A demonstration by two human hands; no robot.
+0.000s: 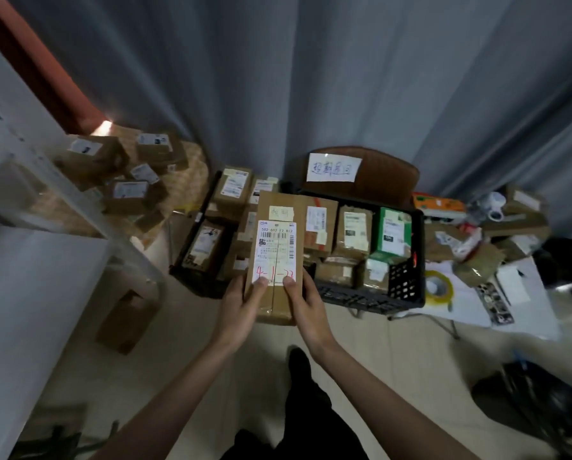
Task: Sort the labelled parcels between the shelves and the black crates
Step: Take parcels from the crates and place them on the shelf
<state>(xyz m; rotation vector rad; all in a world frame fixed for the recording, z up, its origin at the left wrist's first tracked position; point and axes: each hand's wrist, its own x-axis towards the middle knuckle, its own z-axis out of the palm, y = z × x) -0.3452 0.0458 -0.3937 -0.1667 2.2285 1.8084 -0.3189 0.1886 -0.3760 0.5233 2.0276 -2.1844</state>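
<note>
I hold a long brown cardboard parcel (275, 207) in front of me with both hands. Its white shipping label carries red handwriting, and a small yellowish note sits above the label. My left hand (241, 307) grips the lower left edge, thumb on the label. My right hand (306, 305) grips the lower right edge, thumb on the label too. Behind the parcel stand two black crates: one at the left (191, 275) and one at the right (407, 287), both packed with upright labelled parcels. A white shelf (79, 200) rises at the left.
A round woven table (195, 167) at the back left holds several labelled boxes. A brown chair (387, 180) with a handwritten paper sign stands behind the right crate. A cluttered table (523, 313) at the right holds a yellow tape roll (439, 288). A cardboard box (125, 322) sits under the shelf.
</note>
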